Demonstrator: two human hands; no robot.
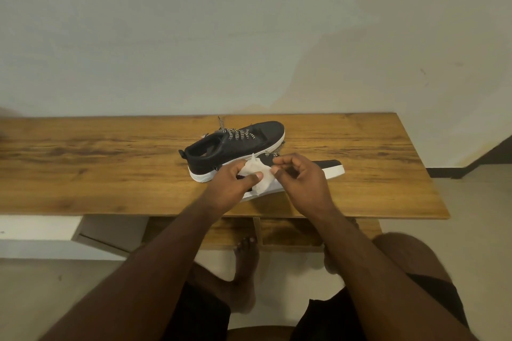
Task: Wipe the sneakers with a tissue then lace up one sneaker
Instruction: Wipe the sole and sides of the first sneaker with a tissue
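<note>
We count two sneakers: far sneaker [235, 151] and near sneaker [329, 168], latter partly hidden behind hands. We see one tissue [256, 174]. Two hands in view: left hand [232, 183], right hand [300, 177]. One wooden table [97, 160]. We make out two bare feet below table edge: left foot [245, 266], right foot [332, 260], latter mostly hidden by arm.

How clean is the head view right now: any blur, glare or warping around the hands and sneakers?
Head view: warm, dim, even light with no glare; the table edges bow from the wide-angle lens. The far sneaker is fairly sharp and casts a soft shadow. The left hand pinches the tissue, the right hand fingers look slightly soft. A blurred smear sits at the left edge.
</note>
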